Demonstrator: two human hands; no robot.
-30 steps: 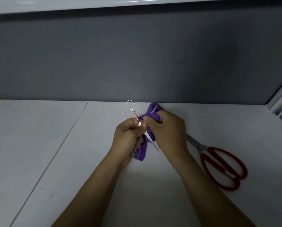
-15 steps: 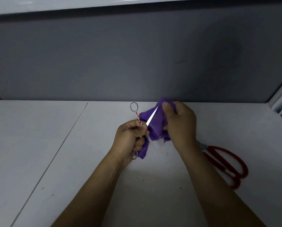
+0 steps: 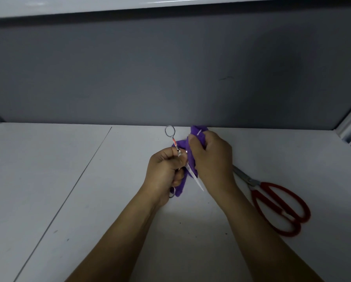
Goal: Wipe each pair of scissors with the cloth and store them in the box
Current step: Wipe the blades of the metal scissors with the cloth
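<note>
"Sliding back toward the pivot, that purple cloth (image 3: 179, 187)?"

"Yes. The right hand (image 3: 211, 159), clamped on it, returns along the small scissors (image 3: 195, 178), which the left hand (image 3: 164, 169) grips above the desk (image 3: 89, 200). Wiping continues; the red scissors (image 3: 251, 181) wait."

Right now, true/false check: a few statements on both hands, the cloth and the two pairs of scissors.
1. The left hand grips the small silver metal scissors. True.
2. The right hand holds the purple cloth round one blade. True.
3. The large red-handled scissors are being wiped. False: they lie on the white table, right of the right forearm.
4. A storage box stands on the table. False: no box is in view.
</note>
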